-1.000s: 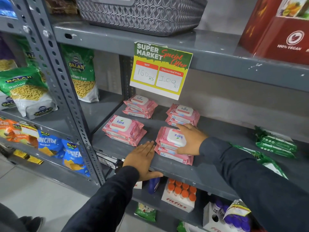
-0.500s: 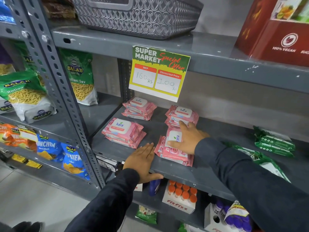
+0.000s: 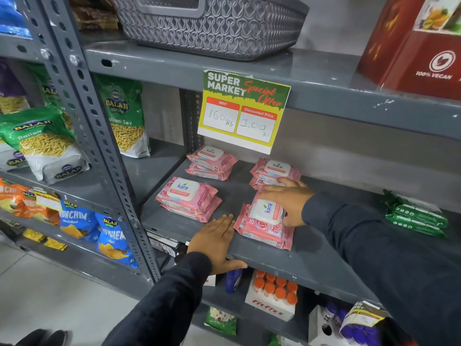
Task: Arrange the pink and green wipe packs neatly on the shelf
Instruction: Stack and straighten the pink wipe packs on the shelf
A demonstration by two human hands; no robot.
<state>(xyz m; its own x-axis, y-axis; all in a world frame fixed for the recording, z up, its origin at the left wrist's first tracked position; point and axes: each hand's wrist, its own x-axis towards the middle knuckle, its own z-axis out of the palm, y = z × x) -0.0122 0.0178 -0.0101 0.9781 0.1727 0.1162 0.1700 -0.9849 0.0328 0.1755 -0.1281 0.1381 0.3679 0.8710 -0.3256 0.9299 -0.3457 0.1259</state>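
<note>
Pink wipe packs lie in small stacks on the grey shelf point(image 3: 311, 248): a front left stack point(image 3: 188, 199), a back left stack point(image 3: 211, 163), a back right stack point(image 3: 274, 172) and a front right stack point(image 3: 264, 227). My right hand point(image 3: 287, 199) grips the top pack of the front right stack, which is turned with its label sideways. My left hand point(image 3: 217, 242) rests flat and open on the shelf's front edge, thumb under the lip. Green wipe packs point(image 3: 415, 214) lie piled at the shelf's right end.
A yellow price sign point(image 3: 243, 111) hangs from the shelf above. A grey woven basket point(image 3: 212, 23) and a red box point(image 3: 419, 46) stand on the upper shelf. Snack bags point(image 3: 42, 143) fill the left rack. A box of orange-capped bottles point(image 3: 273, 294) sits below.
My right hand has rotated the top front right pink pack about a quarter turn and shifted the stack slightly. My left hand has stayed on the shelf edge.
</note>
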